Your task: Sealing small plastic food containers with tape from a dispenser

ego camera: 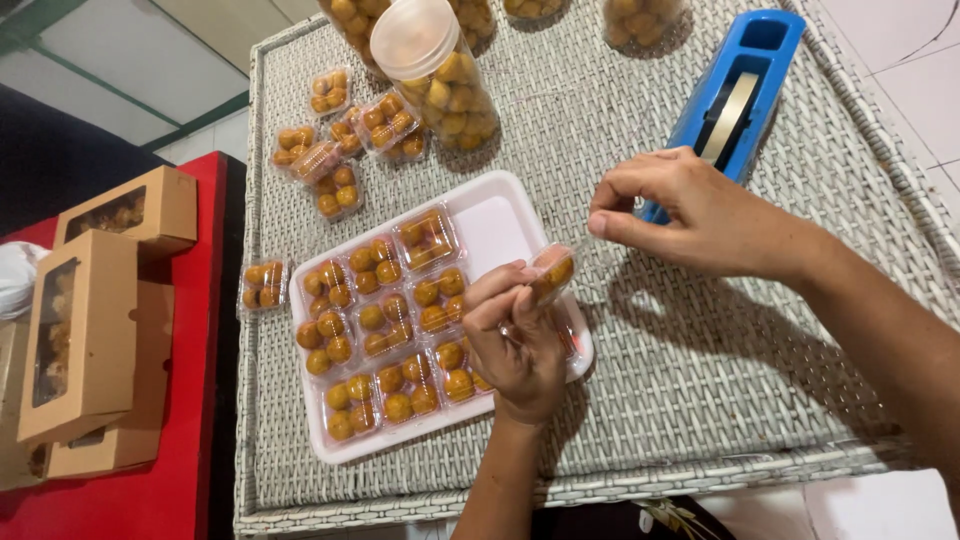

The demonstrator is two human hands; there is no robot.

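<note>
Above the white tray (500, 215) of small clear packs, one clear pack of orange balls (552, 271) is pinched by the left hand (515, 340), while the right hand (690, 210), fingertips pressed together, half hides the blue tape dispenser (745, 85).

The left hand (515, 340) comes up from 6 o'clock, forearm vertical, fingers curled shut, thumb and forefinger pinched at the top. The right hand (690, 215) reaches in from 4 o'clock, palm down, fingertips pinched toward 9 o'clock.
</note>
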